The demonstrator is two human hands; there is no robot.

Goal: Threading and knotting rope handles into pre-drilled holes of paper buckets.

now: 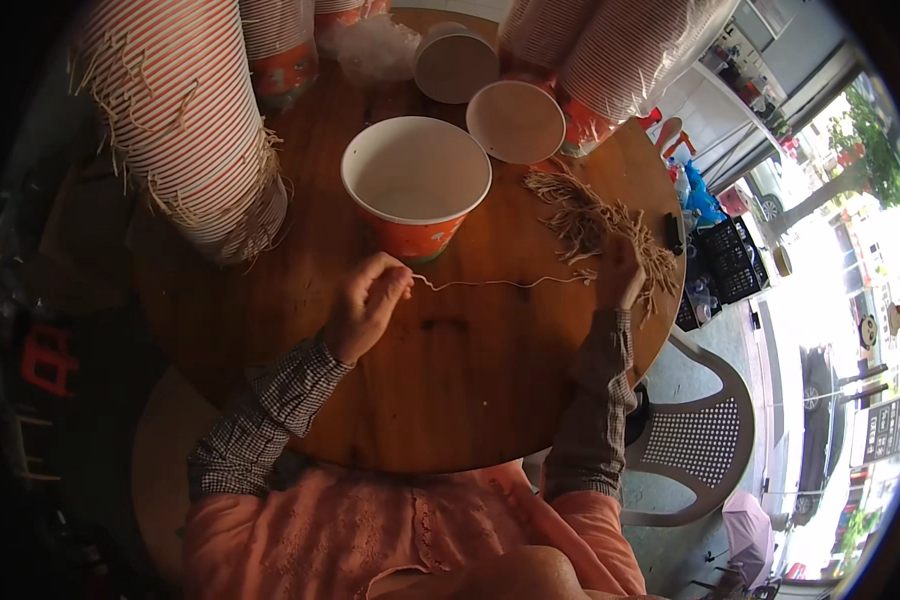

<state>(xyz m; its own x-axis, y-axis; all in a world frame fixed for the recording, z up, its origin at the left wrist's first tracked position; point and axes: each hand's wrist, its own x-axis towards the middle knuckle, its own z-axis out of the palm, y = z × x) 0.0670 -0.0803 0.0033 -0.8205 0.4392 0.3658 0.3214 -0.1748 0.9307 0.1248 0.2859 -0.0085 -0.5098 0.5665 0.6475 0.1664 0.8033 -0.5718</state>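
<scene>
— What is the setting?
— A round brown wooden table (450, 380) is standing by an open shopfront, with a sunlit street beyond it. An empty orange-and-white paper bucket (416, 185) is sitting upright on the table, the landmark here.

— What are the hands doing?
— Just in front of the bucket, the left hand (365, 303) is pinching one end of a thin white cotton string (500, 283). The string is stretching from there to the bucket's right, where the right hand (618, 272) is gripping its other end beside a loose pile of cut beige strings (595, 220).

— And around it?
— Tall stacks of red-striped paper cups (175, 110) are leaning to the bucket's left; two capped paper tubs (515, 120) are lying behind it.
</scene>
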